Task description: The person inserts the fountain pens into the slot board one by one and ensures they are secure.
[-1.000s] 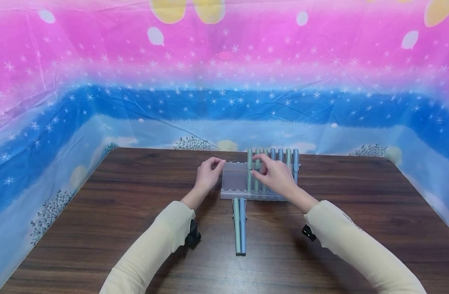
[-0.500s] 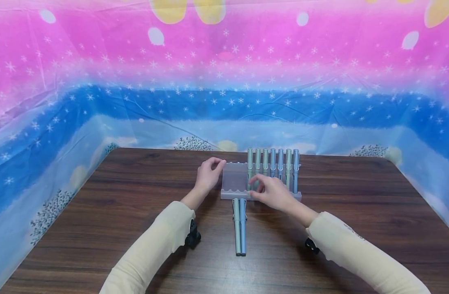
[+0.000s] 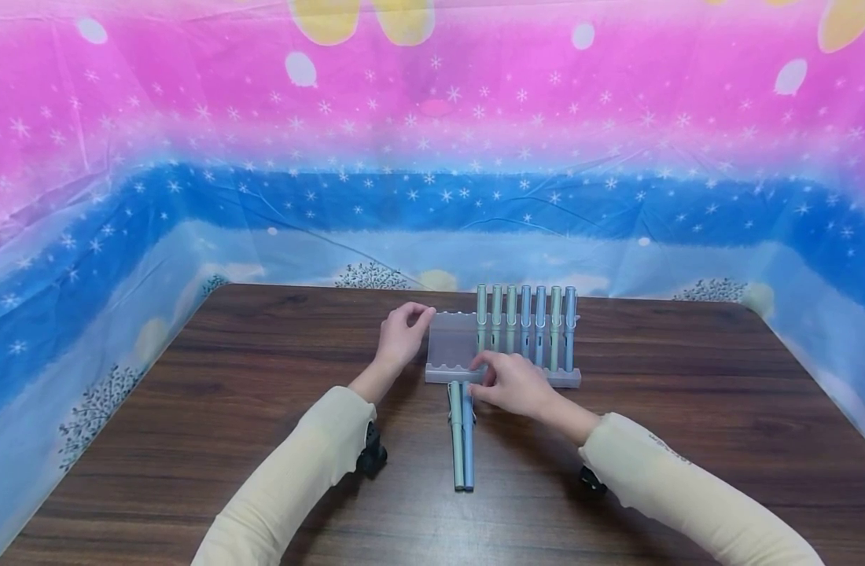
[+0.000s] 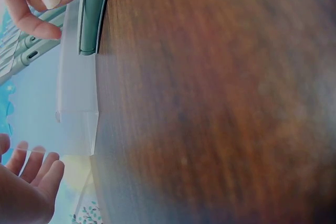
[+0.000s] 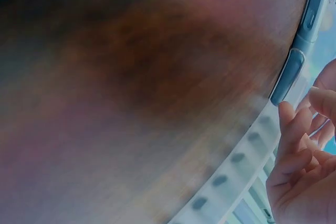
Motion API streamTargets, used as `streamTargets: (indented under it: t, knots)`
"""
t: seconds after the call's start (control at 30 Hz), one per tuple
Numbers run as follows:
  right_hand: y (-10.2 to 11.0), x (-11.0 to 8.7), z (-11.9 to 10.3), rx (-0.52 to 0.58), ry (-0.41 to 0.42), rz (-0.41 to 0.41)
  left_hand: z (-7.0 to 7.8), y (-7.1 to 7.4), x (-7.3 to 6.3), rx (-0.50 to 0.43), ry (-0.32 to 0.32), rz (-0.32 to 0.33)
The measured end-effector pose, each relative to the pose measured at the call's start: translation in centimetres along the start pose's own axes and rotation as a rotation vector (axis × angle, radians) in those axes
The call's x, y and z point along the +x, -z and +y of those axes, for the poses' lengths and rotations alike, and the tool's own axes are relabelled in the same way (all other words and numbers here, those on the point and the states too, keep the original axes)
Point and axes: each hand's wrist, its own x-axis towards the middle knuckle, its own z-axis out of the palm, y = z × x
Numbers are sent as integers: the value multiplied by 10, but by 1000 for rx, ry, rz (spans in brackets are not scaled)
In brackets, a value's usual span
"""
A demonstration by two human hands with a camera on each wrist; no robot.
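A clear plastic pen rack (image 3: pixel 450 339) stands toward the far side of the table. In the head view, my left hand (image 3: pixel 400 334) pinches its upper left corner between thumb and fingers. Several pale green and blue pens (image 3: pixel 526 303) stand side by side in its middle and right slots. Before the rack lie a green pen (image 3: pixel 457 448) and a blue pen (image 3: pixel 469 452), cap ends toward it. My right hand (image 3: pixel 515 384) hovers at the blue pen's cap end, thumb and index finger apart. In the right wrist view, fingertips (image 5: pixel 285 109) are right at that cap (image 5: pixel 289 77).
The dark wooden table (image 3: pixel 263 409) reaches back to a pink and blue snowflake cloth (image 3: pixel 432 196) hung around it. Notches line the rack's front ledge (image 3: pixel 447 376). A small black wrist camera (image 3: pixel 371 452) sits under the left sleeve.
My right hand has come down from the standing pens, past the rack's front ledge, to the pens lying on the table. The left hand stays at the rack's corner.
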Motion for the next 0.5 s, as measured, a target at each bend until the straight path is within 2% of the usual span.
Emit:
streamTargets:
  t: [0.23,0.5]
  knots:
    - [-3,-2,-4,-11,1,-21,0,1,-1,-6,-5,-8]
    - [-5,-6,-11,-100,13,-32,1,0,-1,8,-11,1]
